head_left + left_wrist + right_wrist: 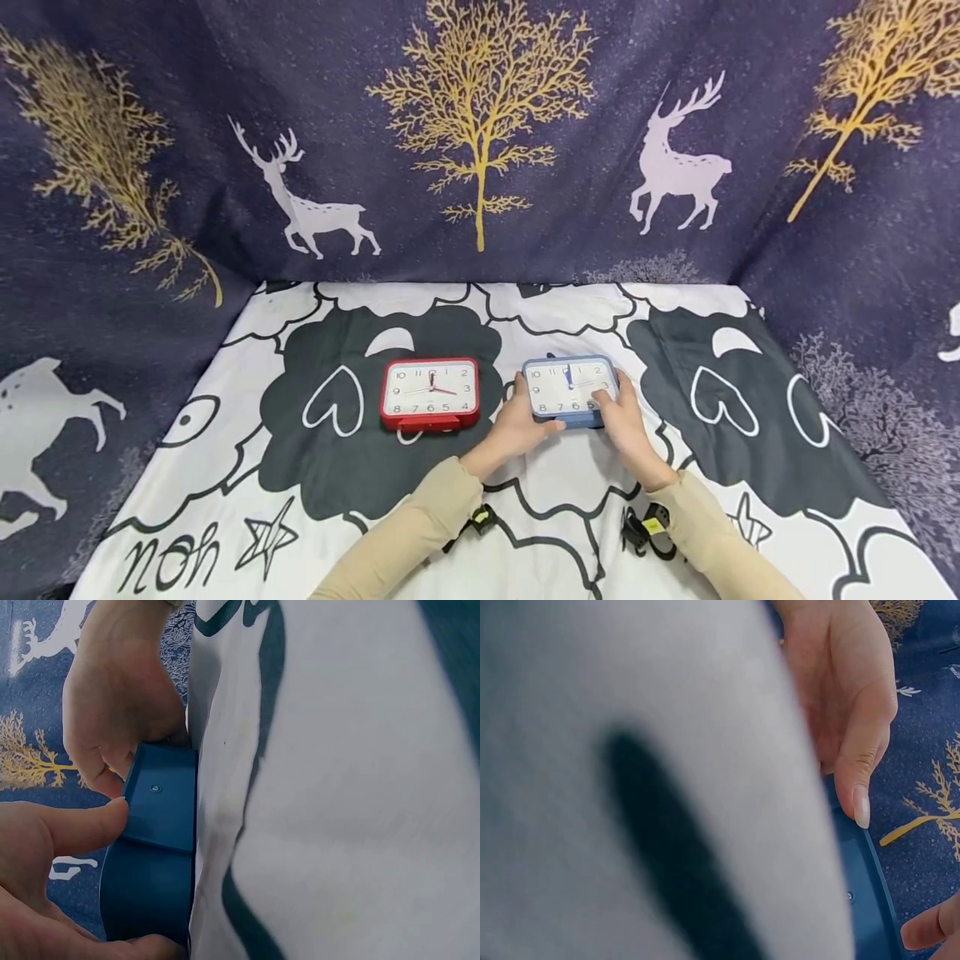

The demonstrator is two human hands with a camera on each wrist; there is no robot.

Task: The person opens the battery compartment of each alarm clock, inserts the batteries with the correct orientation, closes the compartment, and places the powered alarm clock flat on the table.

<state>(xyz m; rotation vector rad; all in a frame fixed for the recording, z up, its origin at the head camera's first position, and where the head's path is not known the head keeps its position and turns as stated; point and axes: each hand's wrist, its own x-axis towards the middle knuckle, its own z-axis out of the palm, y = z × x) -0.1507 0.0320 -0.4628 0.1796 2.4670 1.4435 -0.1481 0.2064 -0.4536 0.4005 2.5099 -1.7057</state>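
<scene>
A blue rectangular clock (551,392) with a white face faces me, its hour numbers partly covered. At its left side my left hand (517,427) grips it, thumb along the lower edge. My right hand (626,423) holds the right side, with the thumb in front of the face near the 3. In the left wrist view the blue underside (154,825) of the clock shows between both hands, close beside the cloth. A red clock (431,389) of similar shape stands left of my left hand, untouched.
A white cloth (555,475) with black cartoon drawings covers the table. Dark blue curtains (420,225) with deer and golden trees enclose the back and sides. Black straps with small devices (648,529) sit at both wrists, below beige sleeves (420,533).
</scene>
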